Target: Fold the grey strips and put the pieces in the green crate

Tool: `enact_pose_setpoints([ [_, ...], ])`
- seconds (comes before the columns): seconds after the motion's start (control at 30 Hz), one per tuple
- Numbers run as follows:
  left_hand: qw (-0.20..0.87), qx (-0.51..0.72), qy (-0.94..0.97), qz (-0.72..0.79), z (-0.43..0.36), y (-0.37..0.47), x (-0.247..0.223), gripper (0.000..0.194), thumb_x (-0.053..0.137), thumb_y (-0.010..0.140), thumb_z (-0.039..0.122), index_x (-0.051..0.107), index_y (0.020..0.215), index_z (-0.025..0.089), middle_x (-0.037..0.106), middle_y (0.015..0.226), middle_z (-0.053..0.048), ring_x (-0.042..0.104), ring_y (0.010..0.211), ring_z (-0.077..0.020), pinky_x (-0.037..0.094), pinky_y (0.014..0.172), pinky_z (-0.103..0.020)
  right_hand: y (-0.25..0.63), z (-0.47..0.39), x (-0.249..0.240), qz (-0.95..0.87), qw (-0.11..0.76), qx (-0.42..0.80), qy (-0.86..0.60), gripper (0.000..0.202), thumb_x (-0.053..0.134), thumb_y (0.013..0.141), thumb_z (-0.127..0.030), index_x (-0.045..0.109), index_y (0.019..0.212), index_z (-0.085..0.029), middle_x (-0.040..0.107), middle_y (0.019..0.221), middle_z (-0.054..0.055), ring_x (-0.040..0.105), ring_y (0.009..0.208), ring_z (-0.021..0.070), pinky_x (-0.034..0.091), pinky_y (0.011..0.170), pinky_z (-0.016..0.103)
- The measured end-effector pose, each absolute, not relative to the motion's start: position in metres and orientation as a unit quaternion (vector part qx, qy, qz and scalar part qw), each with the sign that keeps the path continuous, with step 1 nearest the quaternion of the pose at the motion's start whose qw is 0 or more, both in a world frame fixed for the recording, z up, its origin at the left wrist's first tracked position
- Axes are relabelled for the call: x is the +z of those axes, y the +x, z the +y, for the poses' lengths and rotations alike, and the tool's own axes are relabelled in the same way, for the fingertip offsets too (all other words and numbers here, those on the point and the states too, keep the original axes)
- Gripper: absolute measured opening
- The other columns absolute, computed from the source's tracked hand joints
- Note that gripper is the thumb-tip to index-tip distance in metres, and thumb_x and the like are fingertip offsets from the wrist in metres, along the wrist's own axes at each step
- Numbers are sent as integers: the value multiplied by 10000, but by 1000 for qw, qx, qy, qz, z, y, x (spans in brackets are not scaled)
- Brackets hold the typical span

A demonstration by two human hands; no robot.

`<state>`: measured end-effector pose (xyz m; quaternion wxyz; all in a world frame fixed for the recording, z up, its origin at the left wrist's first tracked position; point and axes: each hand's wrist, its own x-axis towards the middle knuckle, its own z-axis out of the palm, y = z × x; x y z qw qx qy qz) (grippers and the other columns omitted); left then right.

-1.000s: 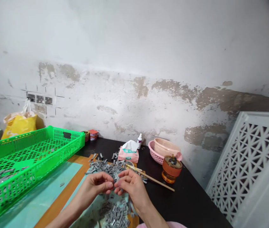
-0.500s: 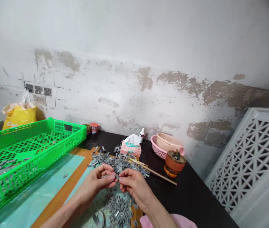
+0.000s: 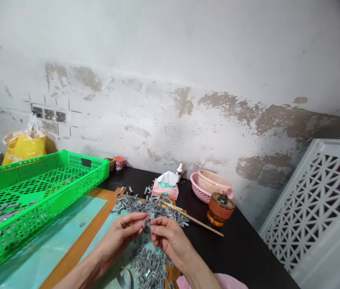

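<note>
My left hand (image 3: 125,232) pinches a small grey buckle-like piece (image 3: 144,223) between thumb and fingertips. Just to its right, my right hand (image 3: 170,239) is closed in a pinch, its fingertips a short gap away; whatever it grips is too small to make out. Below both hands lies a heap of small grey pieces (image 3: 149,267) like the held one. Beyond the fingertips spreads a pile of short grey strips (image 3: 136,204). A loop of grey strip (image 3: 124,277) rests at the near edge, left of the heap.
On the left stands a green crate (image 3: 98,176) with grey strips inside. A wooden stick (image 3: 203,225) lies right of the strips. Behind are a tissue pack (image 3: 165,191), a white bottle (image 3: 179,172), pink baskets (image 3: 200,190) and an amber jar (image 3: 220,208). A white lattice panel (image 3: 308,208) leans at right.
My hands have parted slightly at the fingertips. The small grey piece now shows clearly in the left hand's pinch, where before the fingertips nearly met around a grey bit.
</note>
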<state>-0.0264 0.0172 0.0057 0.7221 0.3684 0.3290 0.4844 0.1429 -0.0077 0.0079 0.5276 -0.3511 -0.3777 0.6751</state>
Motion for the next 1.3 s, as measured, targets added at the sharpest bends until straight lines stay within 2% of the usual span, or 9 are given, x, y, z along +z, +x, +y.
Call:
enact_pose_setpoints([
  [0.23, 735, 462, 393, 303, 16, -25, 4, 373, 936, 516, 241, 797, 857, 182, 803, 880, -64, 692, 718, -113, 532, 709, -170, 141, -9, 6, -386, 507, 686, -351, 259, 836, 560, -247, 664, 713, -128, 603, 521, -29, 487, 446, 66, 345, 470, 190],
  [0.5, 730, 449, 423, 294, 15, -26, 5, 280, 903, 587, 224, 767, 828, 178, 766, 785, -27, 663, 686, -104, 497, 677, -185, 146, -9, 8, -403, 478, 678, -386, 249, 808, 550, -246, 662, 706, -120, 586, 477, -37, 473, 426, 63, 347, 465, 188],
  [0.63, 724, 438, 435, 308, 14, -25, 5, 287, 903, 581, 239, 749, 813, 172, 747, 761, -26, 656, 678, -122, 487, 681, -215, 147, -10, 12, -407, 478, 669, -398, 327, 861, 505, -273, 648, 697, -117, 602, 479, -29, 500, 428, 68, 357, 476, 195],
  [0.77, 698, 440, 469, 315, 12, -23, 8, 265, 891, 590, 288, 727, 763, 171, 718, 678, -21, 616, 615, -126, 447, 612, -218, 146, -8, 10, -422, 490, 653, -395, 454, 920, 428, -322, 628, 714, -123, 631, 503, -13, 548, 431, 91, 378, 461, 200],
  [0.9, 647, 448, 525, 326, 11, -23, 9, 274, 875, 588, 356, 720, 692, 155, 672, 595, -14, 566, 556, -128, 418, 575, -232, 144, -4, 2, -444, 499, 611, -426, 470, 930, 388, -352, 613, 655, -131, 625, 470, -14, 568, 409, 117, 416, 439, 217],
  [0.97, 633, 451, 535, 331, 11, -23, 10, 282, 869, 586, 375, 727, 684, 151, 668, 584, -15, 569, 559, -134, 429, 586, -240, 142, -2, -1, -451, 505, 593, -435, 450, 928, 396, -348, 606, 628, -137, 622, 459, -16, 572, 404, 124, 432, 434, 225],
  [1.1, 649, 453, 506, 343, 11, -24, 12, 294, 837, 624, 416, 748, 767, 175, 734, 735, -43, 642, 659, -176, 502, 692, -291, 141, 0, -4, -459, 514, 576, -440, 413, 917, 438, -339, 606, 625, -144, 618, 455, -22, 577, 414, 129, 439, 433, 225],
  [1.2, 652, 442, 518, 334, 13, -25, 10, 285, 876, 587, 353, 741, 764, 174, 731, 703, -39, 649, 653, -172, 493, 651, -266, 142, -1, 0, -467, 517, 572, -434, 415, 918, 438, -346, 609, 626, -142, 611, 455, -24, 573, 418, 128, 437, 436, 224],
  [1.3, 674, 441, 496, 324, 15, -28, 8, 277, 903, 557, 287, 726, 733, 167, 715, 665, -19, 631, 614, -139, 478, 623, -233, 146, -5, 7, -488, 503, 594, -395, 399, 874, 530, -414, 675, 716, -122, 645, 521, 4, 592, 462, 129, 466, 493, 245],
])
